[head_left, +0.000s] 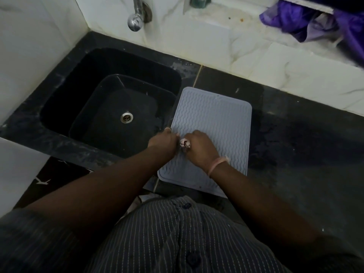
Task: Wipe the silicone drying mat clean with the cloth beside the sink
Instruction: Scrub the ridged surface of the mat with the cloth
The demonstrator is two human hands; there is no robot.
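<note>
A grey silicone drying mat (214, 115) with wavy ridges lies on the dark counter right of the sink. A small bunched cloth (184, 143), white with dark red marks, shows between my two hands over the mat's left part. My right hand (200, 147) is closed on the cloth and presses it on the mat. My left hand (163, 139) rests at the mat's left edge, its fingers touching the cloth; whether it grips the cloth or the mat's edge I cannot tell.
A black sink (110, 107) with a metal drain (126, 117) lies left of the mat, under a chrome tap (136, 20). Purple fabric (307, 22) hangs at the back right. The dark counter (305, 146) stretches right, with white tiled wall behind.
</note>
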